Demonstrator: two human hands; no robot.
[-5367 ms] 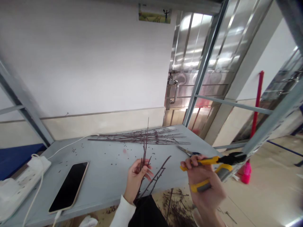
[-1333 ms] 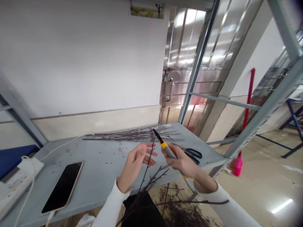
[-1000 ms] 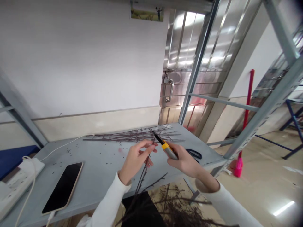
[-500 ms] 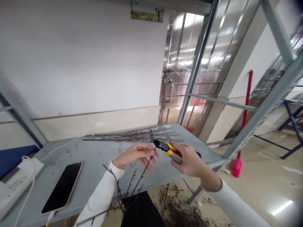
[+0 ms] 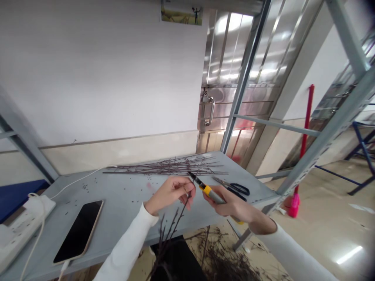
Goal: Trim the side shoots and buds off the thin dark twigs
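A thin dark twig [image 5: 181, 214] gripped in the left hand [image 5: 170, 193], fingers [image 5: 190, 199] curled closed around its upper part, the rest hanging down and away from the palm toward the lower edge of the view. Knobbly bark and short side shoots forking near the lower end, which blurs and grows hard to make out. Right hand [image 5: 225, 205] clenched around the yellow-handled cutters [image 5: 210, 193], just beside the left fingers, black jaws pointing up and to the left near the top of the twig, apparently closed, though too small to tell for sure. No visible contact between the two hands.

Compared with half a second ago, left fingers curled in rather than spread, twig hanging steeper instead of leaning toward the left sleeve [image 5: 125, 246], cutters turned edge-on, and the scissors [image 5: 232, 188] back in view beyond the right hand.

On the grey metal table [image 5: 125, 210], a loose row of cut twigs [image 5: 166, 168] lying beyond the hands, dark bits scattered around it. Further left, a smartphone [image 5: 77, 232] on a white charging cable, next to a power strip [image 5: 17, 230]. Below the table edge, a heap of twigs [image 5: 225, 265] on the floor.
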